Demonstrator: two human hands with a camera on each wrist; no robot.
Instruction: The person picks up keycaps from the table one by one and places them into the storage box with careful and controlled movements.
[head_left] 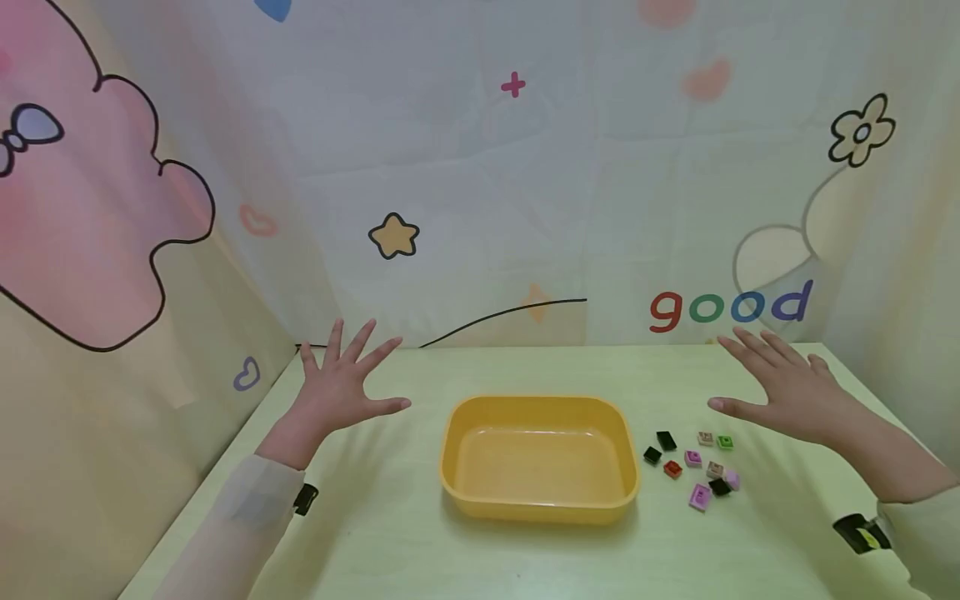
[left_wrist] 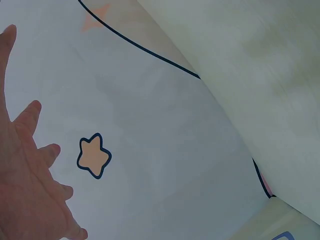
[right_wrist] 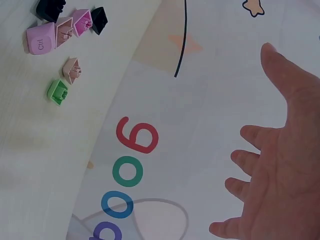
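Note:
My left hand (head_left: 335, 392) hovers over the left part of the table with its fingers spread, holding nothing. On the other side, my right hand (head_left: 798, 400) is raised with straight fingers, also holding nothing, above and right of a loose group of keycaps (head_left: 693, 458). The keycaps are black, pink, red, beige and green. In the right wrist view a pink keycap (right_wrist: 41, 39) carries the letters "Ctrl", and a green keycap (right_wrist: 58, 92) lies with its hollow underside showing. Between the hands stands a yellow rectangular tray (head_left: 540, 512) with nothing inside.
The pale table (head_left: 390, 550) meets a printed cloth backdrop (head_left: 450, 167) at its far edge. More cloth hangs at the left and right sides. A black strap (head_left: 306, 499) shows at the left wrist and another black strap (head_left: 861, 533) at the right.

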